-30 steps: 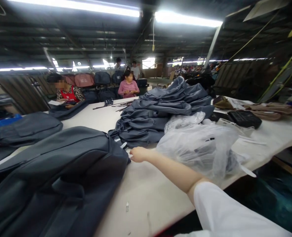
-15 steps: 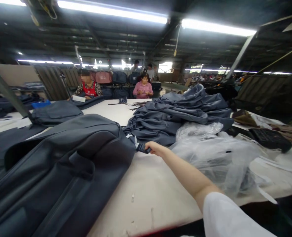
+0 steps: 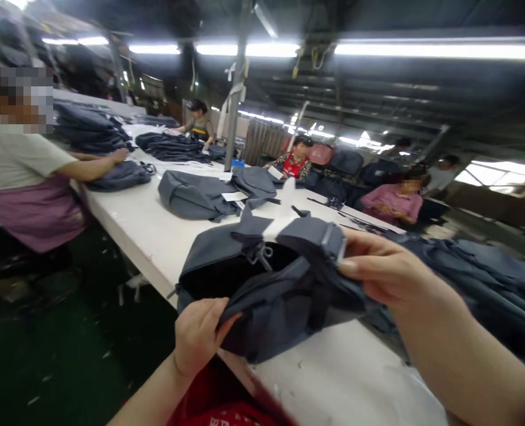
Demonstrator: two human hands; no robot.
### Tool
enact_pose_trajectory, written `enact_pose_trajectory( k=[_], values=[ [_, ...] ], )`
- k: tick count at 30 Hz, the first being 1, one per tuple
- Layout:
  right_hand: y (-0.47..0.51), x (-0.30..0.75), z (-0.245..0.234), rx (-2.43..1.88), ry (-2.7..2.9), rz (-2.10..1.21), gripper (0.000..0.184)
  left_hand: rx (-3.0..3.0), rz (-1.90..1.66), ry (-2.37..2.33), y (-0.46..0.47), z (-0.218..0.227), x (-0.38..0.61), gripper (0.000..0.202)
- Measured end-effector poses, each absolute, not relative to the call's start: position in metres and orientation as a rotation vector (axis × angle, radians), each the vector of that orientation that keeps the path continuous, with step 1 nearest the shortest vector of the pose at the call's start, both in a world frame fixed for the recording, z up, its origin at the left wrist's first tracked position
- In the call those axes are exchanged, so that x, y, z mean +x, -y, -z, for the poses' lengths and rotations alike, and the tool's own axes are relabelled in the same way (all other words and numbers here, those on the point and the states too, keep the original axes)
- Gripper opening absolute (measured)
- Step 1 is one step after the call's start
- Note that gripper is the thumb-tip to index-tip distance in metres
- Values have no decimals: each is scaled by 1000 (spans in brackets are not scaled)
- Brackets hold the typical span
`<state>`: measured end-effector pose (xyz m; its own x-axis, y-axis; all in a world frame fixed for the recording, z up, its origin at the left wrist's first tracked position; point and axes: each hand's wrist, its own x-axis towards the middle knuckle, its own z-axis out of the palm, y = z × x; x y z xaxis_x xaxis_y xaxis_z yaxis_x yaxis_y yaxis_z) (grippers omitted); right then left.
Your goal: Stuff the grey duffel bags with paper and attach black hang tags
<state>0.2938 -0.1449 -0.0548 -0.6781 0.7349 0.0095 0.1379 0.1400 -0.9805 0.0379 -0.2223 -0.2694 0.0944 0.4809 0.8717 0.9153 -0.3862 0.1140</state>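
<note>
A dark blue-grey backpack point(image 3: 284, 307) lies on the near edge of the white table, its main opening gaping and dark inside. My left hand point(image 3: 202, 331) is closed on the near rim of that opening, thumb outside. At the other end my right hand point(image 3: 377, 266) pinches the backpack's strap point(image 3: 309, 232) by its buckle, the thumb on top. A white strip point(image 3: 280, 228) crosses the strap and sticks up, and a grey cord loop point(image 3: 261, 255) hangs beneath it. The fingertips of both hands are partly hidden by fabric.
More backpacks point(image 3: 195, 195) lie farther along the white table point(image 3: 129, 216). Piled dark fabric point(image 3: 466, 272) is at the right. At left a co-worker's hand point(image 3: 119, 156) rests near a dark bag. Other people sit across the table, and a metal post point(image 3: 235, 106) rises behind.
The view has swung left. The backpack has turned and its opening now faces me. My left hand has come into view gripping its rim; my right hand still holds the strap end.
</note>
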Motion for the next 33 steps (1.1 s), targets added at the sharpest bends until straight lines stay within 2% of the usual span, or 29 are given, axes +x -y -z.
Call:
enact_pose_trajectory(
  k=[2,3,4,6,8,12,15,18,24,29,31,33],
  values=[
    [136,239,66,-687,2215,-1721,29,-1922,1222,1382,228,275,38,17],
    [131,216,76,-644,2446,-1689,26,-1921,1223,1384,230,279,38,18],
    [125,196,86,-653,2706,-1557,22,-1920,1225,1382,232,282,37,18],
    [114,167,109,-746,3177,-1085,16,-1945,1233,1374,236,288,37,18],
    [107,149,128,-777,3460,-683,18,-2005,1256,1370,242,293,36,18],
    [97,133,146,-759,3614,-365,22,-2005,1446,1362,263,308,25,33],
    [90,133,149,-941,3611,-146,25,-1653,1728,1629,272,329,8,38],
    [82,137,151,-1164,3623,-40,32,-1276,2064,2047,268,352,-14,34],
    [76,143,165,-1042,3612,84,39,-980,2930,2358,246,357,-38,39],
    [80,140,179,-1214,3534,50,38,-658,3145,2426,229,349,-47,48],
    [85,138,177,-1202,3503,66,42,-557,3203,2451,221,348,-50,53],
    [94,134,169,-1093,3543,-56,47,-532,3220,2456,217,345,-51,53]
  ],
)
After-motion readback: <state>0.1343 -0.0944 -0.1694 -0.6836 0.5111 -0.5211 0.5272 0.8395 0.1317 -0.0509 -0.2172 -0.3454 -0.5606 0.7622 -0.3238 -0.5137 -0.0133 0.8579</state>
